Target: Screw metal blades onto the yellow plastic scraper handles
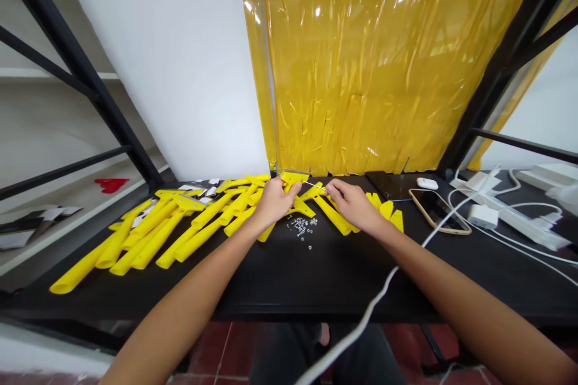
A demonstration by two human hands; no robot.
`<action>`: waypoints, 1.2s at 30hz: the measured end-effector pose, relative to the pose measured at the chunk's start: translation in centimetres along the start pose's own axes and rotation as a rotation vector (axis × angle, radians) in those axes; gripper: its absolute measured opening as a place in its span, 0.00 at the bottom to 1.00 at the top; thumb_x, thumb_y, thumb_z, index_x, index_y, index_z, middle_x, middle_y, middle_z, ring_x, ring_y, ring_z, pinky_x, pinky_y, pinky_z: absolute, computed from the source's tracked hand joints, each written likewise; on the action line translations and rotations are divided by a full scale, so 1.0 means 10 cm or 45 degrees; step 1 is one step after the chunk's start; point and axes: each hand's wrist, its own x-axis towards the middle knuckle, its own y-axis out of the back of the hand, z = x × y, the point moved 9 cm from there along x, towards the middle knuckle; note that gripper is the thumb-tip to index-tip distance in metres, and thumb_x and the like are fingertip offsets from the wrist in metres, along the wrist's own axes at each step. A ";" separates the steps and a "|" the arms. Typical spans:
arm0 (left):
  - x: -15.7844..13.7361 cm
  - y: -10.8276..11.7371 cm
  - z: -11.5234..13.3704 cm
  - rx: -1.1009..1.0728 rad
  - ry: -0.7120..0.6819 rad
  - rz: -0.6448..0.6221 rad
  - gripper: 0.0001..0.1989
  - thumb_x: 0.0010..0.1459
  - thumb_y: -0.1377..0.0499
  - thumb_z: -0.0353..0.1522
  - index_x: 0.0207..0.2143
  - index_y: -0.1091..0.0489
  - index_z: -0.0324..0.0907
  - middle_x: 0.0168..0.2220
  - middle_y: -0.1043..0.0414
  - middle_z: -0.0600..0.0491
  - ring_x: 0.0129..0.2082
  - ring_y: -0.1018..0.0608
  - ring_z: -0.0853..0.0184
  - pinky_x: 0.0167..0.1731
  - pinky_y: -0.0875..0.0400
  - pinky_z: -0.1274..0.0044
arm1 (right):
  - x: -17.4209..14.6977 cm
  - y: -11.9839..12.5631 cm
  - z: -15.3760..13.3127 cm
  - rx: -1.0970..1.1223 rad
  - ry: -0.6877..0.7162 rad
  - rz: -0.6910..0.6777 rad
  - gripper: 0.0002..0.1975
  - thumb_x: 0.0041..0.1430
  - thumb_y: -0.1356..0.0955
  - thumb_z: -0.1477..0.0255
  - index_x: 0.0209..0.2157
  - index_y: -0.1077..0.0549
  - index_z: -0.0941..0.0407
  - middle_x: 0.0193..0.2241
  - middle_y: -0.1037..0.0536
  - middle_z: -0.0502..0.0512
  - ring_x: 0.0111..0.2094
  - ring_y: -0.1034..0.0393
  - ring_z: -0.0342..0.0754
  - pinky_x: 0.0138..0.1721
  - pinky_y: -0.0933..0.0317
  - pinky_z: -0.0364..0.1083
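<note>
My left hand (273, 200) is closed around a yellow plastic scraper (292, 177), its wide head tilted up near the back of the table. From the right, my right hand (354, 201) pinches a screwdriver (315, 185); only its thin metal shaft shows, and its tip meets the scraper head. The grip of the tool is hidden in my fingers. Small screws and nuts (300, 227) lie loose below my hands. Another yellow scraper (332, 215) lies beneath my right hand, partly covered by it.
Several yellow scrapers (156, 240) with hollow handles lie at the left of the black table (289, 289). At the right are a phone (440, 210), a white charger (483, 215) and a power strip (528, 225). A white cable (379, 295) crosses over my right forearm.
</note>
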 end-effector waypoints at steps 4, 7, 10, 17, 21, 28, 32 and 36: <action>0.02 0.01 -0.03 -0.031 0.034 -0.011 0.16 0.63 0.40 0.37 0.22 0.33 0.41 0.13 0.34 0.58 0.14 0.30 0.70 0.20 0.37 0.78 | 0.01 0.00 0.02 0.183 -0.006 0.066 0.11 0.64 0.33 0.61 0.42 0.32 0.53 0.33 0.23 0.53 0.34 0.27 0.50 0.37 0.36 0.47; 0.03 0.02 -0.03 -0.042 0.043 -0.016 0.16 0.62 0.39 0.37 0.22 0.32 0.41 0.13 0.34 0.58 0.14 0.29 0.69 0.20 0.37 0.78 | 0.01 0.02 0.02 0.259 0.020 0.094 0.07 0.66 0.35 0.63 0.38 0.31 0.53 0.35 0.21 0.55 0.39 0.25 0.50 0.41 0.35 0.48; 0.03 0.03 -0.02 -0.030 0.021 0.009 0.15 0.62 0.39 0.36 0.23 0.32 0.41 0.14 0.33 0.57 0.15 0.28 0.69 0.21 0.37 0.78 | 0.01 0.02 0.02 0.085 0.011 0.063 0.10 0.69 0.38 0.64 0.39 0.29 0.52 0.32 0.20 0.53 0.35 0.25 0.51 0.40 0.37 0.48; 0.03 0.02 0.00 -0.010 -0.022 0.025 0.13 0.61 0.39 0.36 0.24 0.30 0.42 0.15 0.32 0.57 0.17 0.27 0.68 0.22 0.36 0.78 | -0.01 -0.04 -0.04 -0.072 0.038 0.022 0.09 0.67 0.36 0.63 0.40 0.29 0.53 0.34 0.19 0.55 0.34 0.26 0.52 0.37 0.39 0.47; 0.01 0.04 0.02 -0.026 -0.037 0.053 0.11 0.60 0.37 0.37 0.26 0.28 0.42 0.16 0.31 0.56 0.20 0.26 0.66 0.23 0.36 0.78 | -0.03 -0.02 -0.08 -0.155 0.058 0.019 0.12 0.70 0.40 0.66 0.38 0.27 0.52 0.36 0.18 0.55 0.37 0.25 0.52 0.40 0.40 0.48; -0.01 0.02 0.05 0.075 -0.097 0.060 0.11 0.60 0.39 0.38 0.27 0.26 0.42 0.18 0.29 0.53 0.23 0.25 0.64 0.24 0.35 0.76 | 0.00 -0.08 0.01 0.292 -0.090 -0.070 0.15 0.68 0.39 0.62 0.31 0.28 0.53 0.26 0.26 0.50 0.28 0.32 0.47 0.31 0.42 0.45; 0.00 0.03 0.06 0.074 -0.137 0.062 0.11 0.61 0.39 0.38 0.30 0.26 0.41 0.19 0.29 0.54 0.22 0.27 0.65 0.25 0.36 0.77 | -0.08 -0.31 0.17 0.943 -0.490 -0.316 0.14 0.63 0.35 0.57 0.33 0.31 0.53 0.18 0.48 0.40 0.16 0.61 0.39 0.18 0.64 0.41; 0.02 0.03 0.04 0.041 -0.129 0.030 0.12 0.61 0.38 0.39 0.28 0.27 0.41 0.18 0.30 0.55 0.21 0.28 0.67 0.24 0.36 0.77 | -0.12 -0.39 0.15 1.076 -0.550 -0.426 0.13 0.61 0.34 0.57 0.34 0.33 0.54 0.18 0.51 0.38 0.16 0.65 0.38 0.16 0.67 0.41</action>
